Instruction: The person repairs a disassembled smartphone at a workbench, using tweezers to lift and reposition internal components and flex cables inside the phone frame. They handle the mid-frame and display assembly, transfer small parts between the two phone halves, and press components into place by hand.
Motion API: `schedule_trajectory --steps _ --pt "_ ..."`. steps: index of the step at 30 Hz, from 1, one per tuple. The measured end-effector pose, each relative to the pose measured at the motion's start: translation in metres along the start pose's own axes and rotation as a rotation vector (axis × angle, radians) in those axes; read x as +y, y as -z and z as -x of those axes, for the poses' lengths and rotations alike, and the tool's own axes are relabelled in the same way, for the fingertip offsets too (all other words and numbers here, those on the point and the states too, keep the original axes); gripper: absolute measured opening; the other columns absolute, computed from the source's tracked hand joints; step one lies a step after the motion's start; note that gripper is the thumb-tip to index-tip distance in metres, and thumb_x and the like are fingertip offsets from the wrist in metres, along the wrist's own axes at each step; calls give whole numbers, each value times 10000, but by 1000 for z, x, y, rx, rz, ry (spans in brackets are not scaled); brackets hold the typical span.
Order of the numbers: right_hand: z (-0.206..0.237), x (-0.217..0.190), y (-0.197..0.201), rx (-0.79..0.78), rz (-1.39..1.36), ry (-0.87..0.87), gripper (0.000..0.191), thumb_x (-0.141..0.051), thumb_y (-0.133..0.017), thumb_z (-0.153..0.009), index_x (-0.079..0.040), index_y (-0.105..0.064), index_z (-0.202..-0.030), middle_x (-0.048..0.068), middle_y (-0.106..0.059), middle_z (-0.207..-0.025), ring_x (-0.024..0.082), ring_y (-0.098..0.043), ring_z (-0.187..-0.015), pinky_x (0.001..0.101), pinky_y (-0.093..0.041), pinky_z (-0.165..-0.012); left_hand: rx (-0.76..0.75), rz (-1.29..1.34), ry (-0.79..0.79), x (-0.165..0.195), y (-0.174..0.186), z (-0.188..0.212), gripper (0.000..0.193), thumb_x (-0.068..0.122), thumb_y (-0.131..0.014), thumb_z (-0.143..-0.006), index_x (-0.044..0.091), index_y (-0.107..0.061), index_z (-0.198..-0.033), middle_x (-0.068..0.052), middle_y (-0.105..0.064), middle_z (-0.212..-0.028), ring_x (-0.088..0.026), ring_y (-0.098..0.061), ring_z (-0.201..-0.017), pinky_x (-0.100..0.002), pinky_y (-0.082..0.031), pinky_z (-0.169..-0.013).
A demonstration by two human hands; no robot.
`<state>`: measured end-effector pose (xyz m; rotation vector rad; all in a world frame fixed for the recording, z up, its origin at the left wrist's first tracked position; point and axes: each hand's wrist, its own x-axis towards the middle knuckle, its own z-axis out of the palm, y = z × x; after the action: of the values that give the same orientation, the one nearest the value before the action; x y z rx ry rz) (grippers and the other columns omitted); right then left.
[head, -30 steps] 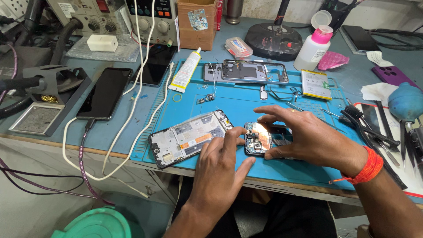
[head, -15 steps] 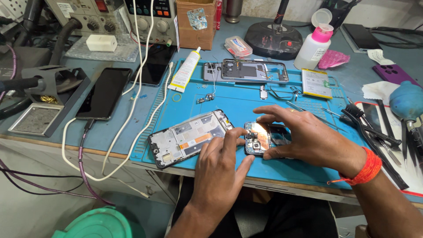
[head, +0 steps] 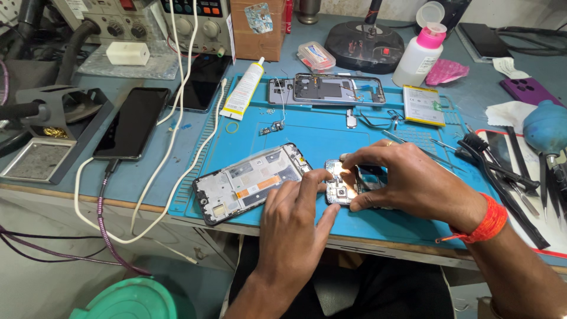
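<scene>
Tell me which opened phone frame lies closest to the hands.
The frame at the mat's near edge, beside the left hand; the other frame lies at the far edge.

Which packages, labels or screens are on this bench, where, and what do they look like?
Glue tube: left of the blue mat, white with yellow label, black cap.
Bottle: back right, white with pink cap.
Cardboard box: back centre, brown, sticker on front.
Small case: beside the box, clear with a coloured label.
Battery: mat's right, flat, yellow-white label.
Phone: left, dark screen, cable plugged in.

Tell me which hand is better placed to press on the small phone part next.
Left. The left hand has its index fingertip on the small phone part, free to press. The right hand wraps the part from the far side, steadying it on the blue mat.
</scene>
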<state>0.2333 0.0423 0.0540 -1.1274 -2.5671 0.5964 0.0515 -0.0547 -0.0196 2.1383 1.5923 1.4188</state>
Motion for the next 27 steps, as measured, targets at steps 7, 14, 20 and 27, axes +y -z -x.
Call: schedule_trajectory --steps 7,14,20,27 --pt "-1 -4 2 -5 21 50 579 -326 -935 -553 -135 -800 -1082 75 -778 -1180 264 -695 -1075 409 -533 -905 -6 7 1 1 0 0 462 136 -785 -863 67 -542 -1250 -87 -725 -990 -276 -666 -930 -448 -447 -822" --pt "-3 -4 2 -57 45 70 414 -326 -905 -594 -97 -804 -924 62 -749 -1282 273 -668 -1138 416 -506 -947 -9 9 6 3 1 1 458 126 -786 -854 68 -548 -1241 -93 -728 -1001 -280 -662 -944 -450 -442 -821" --pt "-3 -2 1 -55 69 66 418 -318 -902 -589 -115 -818 -945 65 -721 -1316 283 -634 -1168 428 -490 -955 -12 19 4 3 1 1 460 127 -781 -865 62 -542 -1252 -96 -728 -1005 -275 -665 -951 -449 -442 -826" --pt "-2 9 2 -80 138 160 508 -476 -935 -624 -167 -823 -1012 63 -675 -1357 307 -614 -1196 436 -478 -964 -20 21 12 3 1 1 457 125 -776 -869 66 -538 -1254 -98 -726 -1015 -278 -664 -960 -454 -443 -829"
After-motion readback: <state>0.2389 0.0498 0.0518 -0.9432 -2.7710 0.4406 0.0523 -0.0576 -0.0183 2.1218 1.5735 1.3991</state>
